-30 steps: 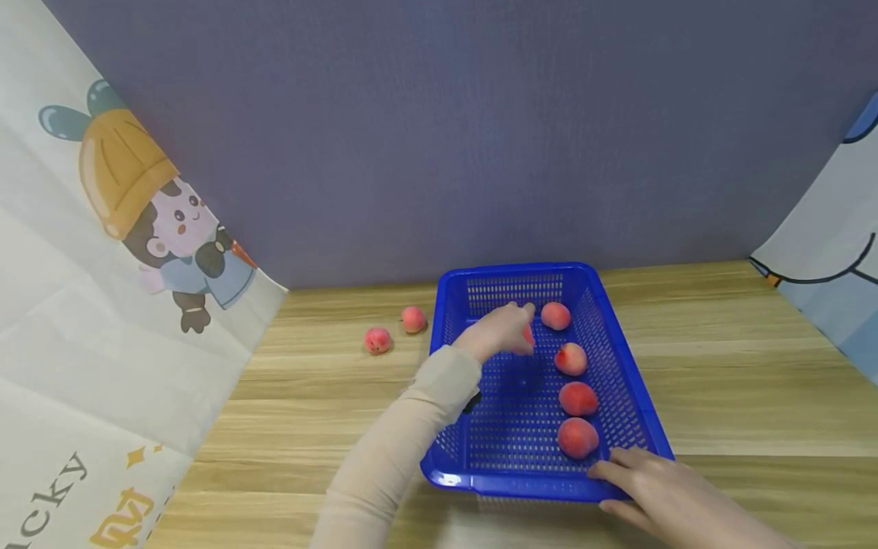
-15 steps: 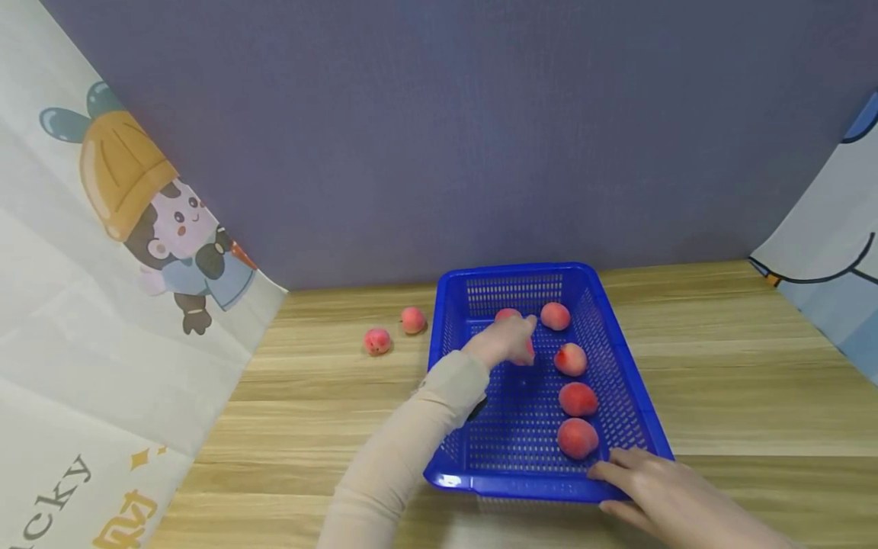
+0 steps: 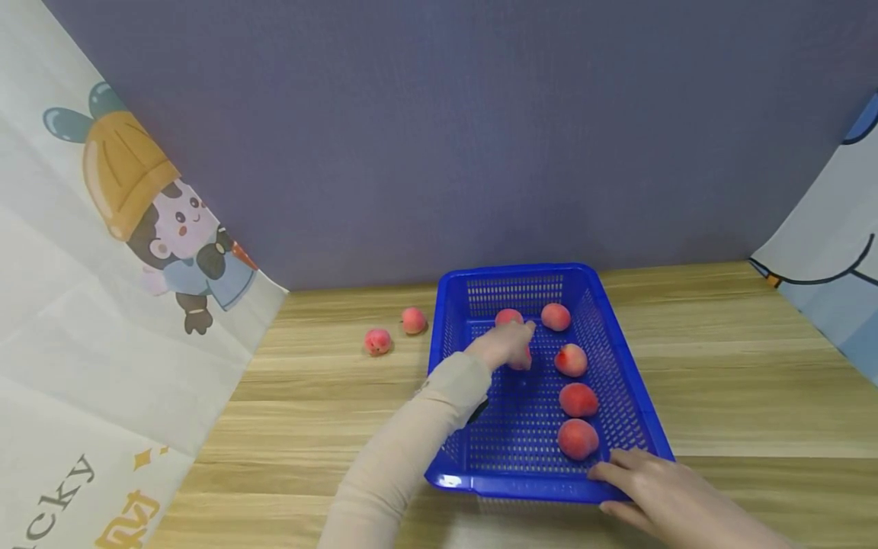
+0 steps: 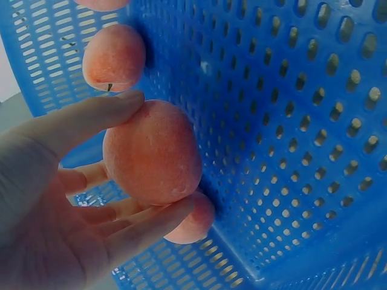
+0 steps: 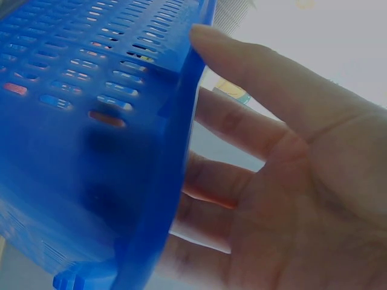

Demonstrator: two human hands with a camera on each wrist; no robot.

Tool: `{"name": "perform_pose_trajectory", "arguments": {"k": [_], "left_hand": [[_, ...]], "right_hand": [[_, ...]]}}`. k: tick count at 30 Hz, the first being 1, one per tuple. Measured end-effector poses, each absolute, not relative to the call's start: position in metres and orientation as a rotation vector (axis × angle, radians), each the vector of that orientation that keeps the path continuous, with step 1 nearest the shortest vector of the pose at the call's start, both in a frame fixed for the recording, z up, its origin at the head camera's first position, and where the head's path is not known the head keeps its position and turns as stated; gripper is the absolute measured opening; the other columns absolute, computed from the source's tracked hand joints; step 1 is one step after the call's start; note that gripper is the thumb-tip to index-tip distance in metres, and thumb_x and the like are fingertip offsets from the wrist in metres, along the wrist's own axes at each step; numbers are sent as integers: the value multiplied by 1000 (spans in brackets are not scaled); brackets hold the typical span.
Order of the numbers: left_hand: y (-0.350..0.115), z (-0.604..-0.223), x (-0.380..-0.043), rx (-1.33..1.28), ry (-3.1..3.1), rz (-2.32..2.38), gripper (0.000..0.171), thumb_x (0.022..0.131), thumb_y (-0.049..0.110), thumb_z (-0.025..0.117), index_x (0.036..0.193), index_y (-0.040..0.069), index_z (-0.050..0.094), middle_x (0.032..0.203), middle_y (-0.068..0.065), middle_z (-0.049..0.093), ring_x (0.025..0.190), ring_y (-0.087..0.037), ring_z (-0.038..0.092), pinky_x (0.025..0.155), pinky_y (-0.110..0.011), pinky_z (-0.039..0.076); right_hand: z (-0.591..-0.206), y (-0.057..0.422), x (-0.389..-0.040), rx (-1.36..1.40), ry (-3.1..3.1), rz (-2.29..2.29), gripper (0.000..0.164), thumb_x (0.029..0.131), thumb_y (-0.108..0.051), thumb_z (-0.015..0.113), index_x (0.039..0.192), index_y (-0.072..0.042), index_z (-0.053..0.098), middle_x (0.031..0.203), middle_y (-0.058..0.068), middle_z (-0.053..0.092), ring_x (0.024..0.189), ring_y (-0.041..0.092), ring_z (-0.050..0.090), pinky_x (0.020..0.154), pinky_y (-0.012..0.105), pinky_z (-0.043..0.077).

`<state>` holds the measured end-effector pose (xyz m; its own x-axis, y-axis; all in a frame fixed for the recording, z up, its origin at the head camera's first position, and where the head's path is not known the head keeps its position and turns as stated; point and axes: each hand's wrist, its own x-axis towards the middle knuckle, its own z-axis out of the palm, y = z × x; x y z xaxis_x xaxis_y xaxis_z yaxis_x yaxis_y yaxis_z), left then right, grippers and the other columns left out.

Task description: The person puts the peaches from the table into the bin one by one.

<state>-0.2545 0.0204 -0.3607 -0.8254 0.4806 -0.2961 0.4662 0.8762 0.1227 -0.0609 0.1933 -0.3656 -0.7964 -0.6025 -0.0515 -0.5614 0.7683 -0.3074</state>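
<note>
My left hand (image 3: 503, 345) reaches into a blue plastic basket (image 3: 542, 486) and pinches a peach (image 4: 154, 154) between thumb and fingers, close over the perforated floor. Directly behind it, in the head view, lies another peach (image 3: 508, 315), partly covered by the hand. Along the basket's right side runs a row of several peaches, from a far one (image 3: 555, 316) to a near one (image 3: 578, 438). At the near right corner my right hand (image 3: 652, 488) grips the basket rim (image 5: 172, 175), its thumb and fingers on either side of the edge.
Two small peaches sit on the wooden table left of the basket, one nearer (image 3: 377, 341) and one farther (image 3: 414, 320). A grey-blue panel (image 3: 480, 137) rises behind the table (image 3: 288, 427). Cartoon-printed white sheets (image 3: 48, 305) flank both sides.
My left hand has come a little nearer with its peach, uncovering the peach behind it. The right hand stays on the rim, and the basket has hardly moved.
</note>
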Motion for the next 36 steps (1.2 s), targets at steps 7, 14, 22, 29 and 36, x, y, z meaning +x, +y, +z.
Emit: {"name": "perform_pose_trajectory", "arguments": {"k": [7,14,22,29,36], "left_hand": [[20,-364,-255,711,2716,74,78,74,19,69,138,7,27,136,-11,37,116,-17,44,94,-26,37],[19,-367,-256,700,2717,73,78,73,17,70,138,7,28,134,-10,40,104,-13,50,91,-24,39],[19,-369,-257,680,2695,81,79,73,14,69,139,8,26,136,-10,39,88,-13,50,77,-21,42],[20,-371,-256,646,2676,129,81,73,12,69,140,9,24,130,-10,43,71,-9,51,63,-17,42],[20,-371,-256,611,2672,159,82,72,12,70,140,10,24,129,-9,44,65,-8,51,58,-17,42]], "right_hand": [[-365,193,-61,-904,2797,-422,37,80,-39,59,101,-10,63,100,15,62,89,38,57,69,53,46],[-365,193,-62,-886,2782,-435,37,80,-38,59,102,-10,62,101,16,61,90,39,57,69,54,45],[-364,193,-62,-901,2791,-430,36,80,-39,59,101,-10,62,100,14,62,89,36,58,68,52,46],[-365,192,-61,-909,2803,-427,35,79,-38,60,100,-10,63,100,15,62,88,37,58,68,52,47],[-366,193,-61,-926,2821,-425,35,79,-39,59,100,-10,63,99,15,62,88,37,58,68,52,47]]}}
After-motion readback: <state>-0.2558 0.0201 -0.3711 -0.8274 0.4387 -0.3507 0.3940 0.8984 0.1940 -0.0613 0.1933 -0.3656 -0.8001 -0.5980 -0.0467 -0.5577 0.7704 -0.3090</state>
